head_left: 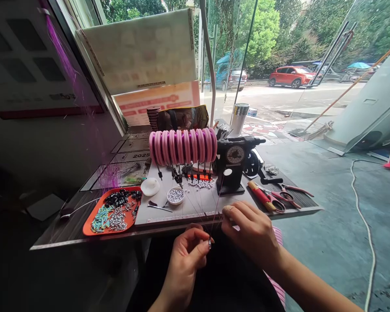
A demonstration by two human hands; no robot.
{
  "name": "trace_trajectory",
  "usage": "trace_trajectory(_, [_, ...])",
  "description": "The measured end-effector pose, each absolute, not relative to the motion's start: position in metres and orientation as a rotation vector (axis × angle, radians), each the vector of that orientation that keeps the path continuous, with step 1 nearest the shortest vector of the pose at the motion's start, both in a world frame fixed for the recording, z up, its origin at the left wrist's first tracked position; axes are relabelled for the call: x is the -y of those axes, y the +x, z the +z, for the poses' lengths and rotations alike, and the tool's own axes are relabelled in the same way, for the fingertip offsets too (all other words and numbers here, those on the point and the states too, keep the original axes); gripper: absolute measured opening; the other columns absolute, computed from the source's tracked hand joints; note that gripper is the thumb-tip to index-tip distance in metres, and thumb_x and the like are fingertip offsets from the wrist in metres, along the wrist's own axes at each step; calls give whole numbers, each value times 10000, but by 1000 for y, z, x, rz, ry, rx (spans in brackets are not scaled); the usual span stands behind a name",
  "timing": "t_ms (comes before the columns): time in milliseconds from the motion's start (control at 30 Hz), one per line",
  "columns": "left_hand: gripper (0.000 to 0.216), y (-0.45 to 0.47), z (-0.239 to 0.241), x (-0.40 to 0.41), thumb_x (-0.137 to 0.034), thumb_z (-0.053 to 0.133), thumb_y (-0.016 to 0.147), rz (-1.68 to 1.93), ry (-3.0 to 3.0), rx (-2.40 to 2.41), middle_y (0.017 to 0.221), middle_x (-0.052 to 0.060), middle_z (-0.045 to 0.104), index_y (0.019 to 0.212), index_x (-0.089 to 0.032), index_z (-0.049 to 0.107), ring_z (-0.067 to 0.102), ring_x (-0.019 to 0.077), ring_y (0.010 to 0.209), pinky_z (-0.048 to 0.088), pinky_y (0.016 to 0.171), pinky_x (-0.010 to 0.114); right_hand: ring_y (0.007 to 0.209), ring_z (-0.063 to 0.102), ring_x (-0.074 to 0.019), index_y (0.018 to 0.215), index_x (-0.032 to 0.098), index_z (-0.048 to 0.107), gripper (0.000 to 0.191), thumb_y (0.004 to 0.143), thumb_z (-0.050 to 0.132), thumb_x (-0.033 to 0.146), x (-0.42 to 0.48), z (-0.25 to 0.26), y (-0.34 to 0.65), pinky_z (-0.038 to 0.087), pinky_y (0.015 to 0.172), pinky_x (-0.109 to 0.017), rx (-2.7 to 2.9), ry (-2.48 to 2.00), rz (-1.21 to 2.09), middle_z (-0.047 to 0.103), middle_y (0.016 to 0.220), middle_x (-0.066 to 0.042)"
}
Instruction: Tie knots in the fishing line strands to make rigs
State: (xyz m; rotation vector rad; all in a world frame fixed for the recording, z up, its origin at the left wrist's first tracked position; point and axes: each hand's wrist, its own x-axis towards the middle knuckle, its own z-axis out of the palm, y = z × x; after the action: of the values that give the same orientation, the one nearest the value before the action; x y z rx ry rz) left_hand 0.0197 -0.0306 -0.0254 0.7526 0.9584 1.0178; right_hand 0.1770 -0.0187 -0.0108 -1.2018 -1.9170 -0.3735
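Note:
In front of the table edge, my left hand (190,251) pinches a small silvery metal fitting (209,244) between thumb and forefinger. Fine line (214,210) runs from it up toward the row of pink ring spools (182,146) on a black hand-crank winder (232,162). My right hand (247,225) is closed beside the line, fingertips together near a short dark piece; what they grip is too small to make out. Several dark weights hang below the spools. A small bowl of white beads (176,196) stands beyond my left hand.
An orange tray (87,225) of small metal and coloured parts sits at left, beside a white dish (150,187). Scissors (276,203), pliers (297,190) and a red-wrapped roll (261,197) lie at right. A cable (360,229) crosses the floor.

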Motion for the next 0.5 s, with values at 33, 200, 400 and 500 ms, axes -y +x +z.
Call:
trace_trajectory(33, [167,20,-24,30,-265,758,554,1014,749,-956,650,-14,574,640,-155,666,292,22,444,189,428,184,597,508,-156,654,188,524,216,789,436,43,18,-11,177,409,602,-265,1920,-1202,-373,569,612,-28])
trace_trajectory(200, [88,21,-21,30,-213,684,594,1016,747,-960,656,-4,602,639,-139,670,266,10,410,173,415,191,591,509,-153,654,187,521,212,785,442,41,19,-11,178,409,597,-262,1917,-1195,-362,563,605,-23])
trace_trajectory(400, [141,18,-25,31,-248,734,616,1017,764,-953,665,-5,617,691,-157,658,274,18,427,179,418,182,602,522,-153,679,193,523,196,780,439,47,21,-12,179,409,597,-262,1904,-1182,-319,574,627,-23])
trace_trajectory(500, [188,18,-28,31,-276,770,597,1010,769,-965,658,-6,620,687,-158,654,283,21,440,175,416,174,567,497,-143,673,199,509,193,784,437,59,23,-14,180,404,573,-257,1881,-1204,-281,545,592,-6])
